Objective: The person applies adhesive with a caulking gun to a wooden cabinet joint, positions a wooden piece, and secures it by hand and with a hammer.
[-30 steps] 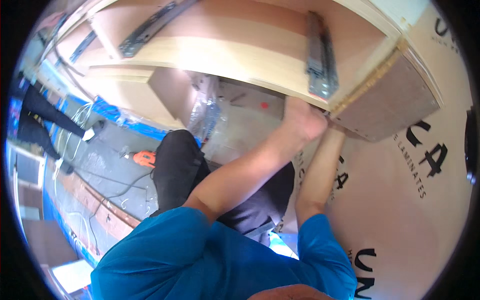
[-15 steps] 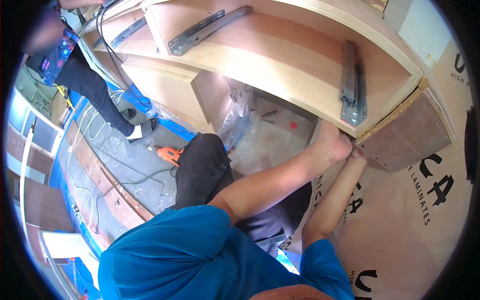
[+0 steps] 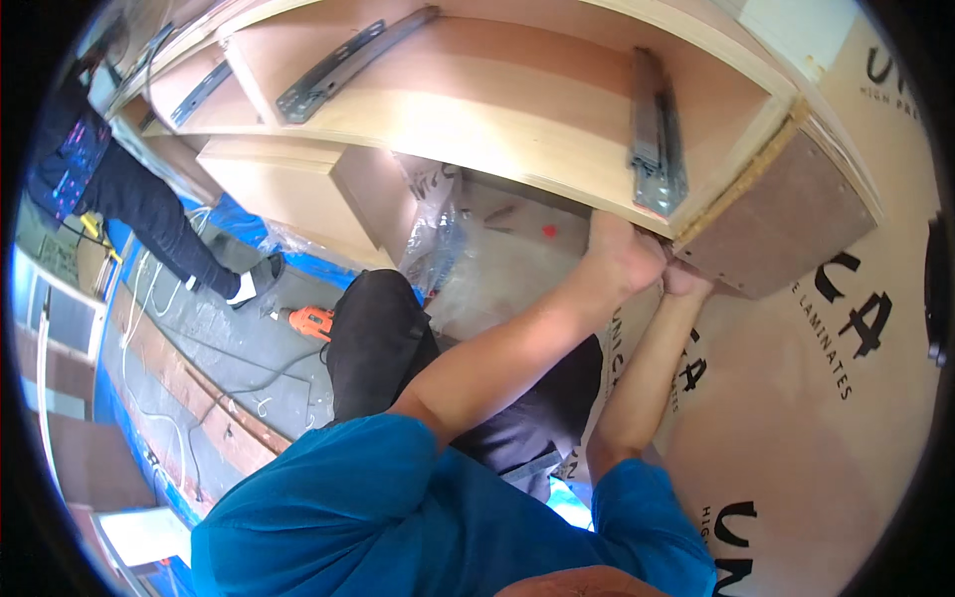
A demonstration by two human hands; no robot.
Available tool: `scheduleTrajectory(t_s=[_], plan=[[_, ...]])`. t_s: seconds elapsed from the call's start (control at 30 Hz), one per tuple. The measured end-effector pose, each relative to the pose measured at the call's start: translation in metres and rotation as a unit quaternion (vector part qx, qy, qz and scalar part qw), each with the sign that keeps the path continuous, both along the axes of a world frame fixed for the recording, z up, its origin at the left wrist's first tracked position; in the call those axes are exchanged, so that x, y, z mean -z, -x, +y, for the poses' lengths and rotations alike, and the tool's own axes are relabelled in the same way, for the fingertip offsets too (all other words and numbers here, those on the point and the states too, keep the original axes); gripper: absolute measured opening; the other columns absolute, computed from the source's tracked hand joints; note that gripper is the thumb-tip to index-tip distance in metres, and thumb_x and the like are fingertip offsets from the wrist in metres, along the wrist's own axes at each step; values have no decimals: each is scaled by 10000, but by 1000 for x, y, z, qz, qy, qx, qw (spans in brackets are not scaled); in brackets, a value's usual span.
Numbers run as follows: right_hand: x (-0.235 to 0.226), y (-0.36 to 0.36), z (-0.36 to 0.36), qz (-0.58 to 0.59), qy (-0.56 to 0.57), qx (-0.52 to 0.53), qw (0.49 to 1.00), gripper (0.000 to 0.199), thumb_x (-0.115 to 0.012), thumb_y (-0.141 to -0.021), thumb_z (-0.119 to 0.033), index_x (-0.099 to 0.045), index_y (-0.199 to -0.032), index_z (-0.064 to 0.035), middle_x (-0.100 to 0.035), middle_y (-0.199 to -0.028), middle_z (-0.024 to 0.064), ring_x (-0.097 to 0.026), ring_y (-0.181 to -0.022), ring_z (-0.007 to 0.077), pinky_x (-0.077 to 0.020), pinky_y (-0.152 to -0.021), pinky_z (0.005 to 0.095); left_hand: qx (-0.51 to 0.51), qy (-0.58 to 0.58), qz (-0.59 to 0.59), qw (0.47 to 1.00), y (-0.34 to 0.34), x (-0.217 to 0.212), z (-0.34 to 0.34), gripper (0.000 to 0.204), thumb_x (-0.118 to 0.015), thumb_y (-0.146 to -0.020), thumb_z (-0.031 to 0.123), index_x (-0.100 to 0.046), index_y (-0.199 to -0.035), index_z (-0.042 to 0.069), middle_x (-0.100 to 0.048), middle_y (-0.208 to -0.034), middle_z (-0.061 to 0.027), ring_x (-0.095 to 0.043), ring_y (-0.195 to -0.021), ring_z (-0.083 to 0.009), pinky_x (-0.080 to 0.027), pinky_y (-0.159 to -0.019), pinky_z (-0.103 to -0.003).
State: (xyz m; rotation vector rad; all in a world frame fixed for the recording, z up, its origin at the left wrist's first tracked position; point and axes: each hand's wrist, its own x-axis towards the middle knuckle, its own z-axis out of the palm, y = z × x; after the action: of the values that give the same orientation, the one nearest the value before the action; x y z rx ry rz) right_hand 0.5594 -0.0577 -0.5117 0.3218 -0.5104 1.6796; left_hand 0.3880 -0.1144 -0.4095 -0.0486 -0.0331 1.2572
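Both arms reach to the lower front corner of a pale wooden cabinet (image 3: 537, 169). My left hand (image 3: 629, 257) goes up under its bottom edge, wrist bent, with the fingers hidden behind the wood. Close beside it, my right hand (image 3: 686, 280) is at the underside of the brown end panel (image 3: 776, 214). Its fingers are mostly out of sight too, so whatever either hand holds cannot be made out. Above them, a metal drawer slide (image 3: 652, 129) is fixed inside the cabinet's right wall.
An orange power drill (image 3: 310, 321) lies on the floor beside my knee. Left of the opening below the cabinet are a wooden box (image 3: 284, 189) and clear plastic sheeting (image 3: 438, 234). Cords (image 3: 184, 423) trail over the floor. Another person (image 3: 139, 189) stands at far left.
The whole view has shifted, so the cabinet appears farther left and higher. Both my hands stay at the same lower corner. The other person's visible feet and leg have changed position slightly.
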Motion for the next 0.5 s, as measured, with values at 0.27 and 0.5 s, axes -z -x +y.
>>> scheduleTrajectory(t_s=[0.27, 0.5], plan=[[-23, 19, -25, -87, 198, 92, 972, 634, -486, -989, -517, -500, -1439, -70, -509, -1476, 157, -450, -1364, 361, -379, -1109, 577, -3, -81, 97, 992, 5, 7, -5, 568, -433, -1028, 465, -473, -1397, 35, -547, -1415, -178, -526, -1291, -358, -376, -1113, -577], [-24, 22, -28, -75, 240, 96, 963, 662, -478, -989, -532, -456, -1472, -80, -478, -1494, 143, -427, -1359, 373, -338, -1109, 605, 45, -45, 99, 993, 8, 24, -8, 503, -418, -1024, 399, -511, -1348, 25, -554, -1368, -189, -524, -1256, -331, -405, -1055, -516]])
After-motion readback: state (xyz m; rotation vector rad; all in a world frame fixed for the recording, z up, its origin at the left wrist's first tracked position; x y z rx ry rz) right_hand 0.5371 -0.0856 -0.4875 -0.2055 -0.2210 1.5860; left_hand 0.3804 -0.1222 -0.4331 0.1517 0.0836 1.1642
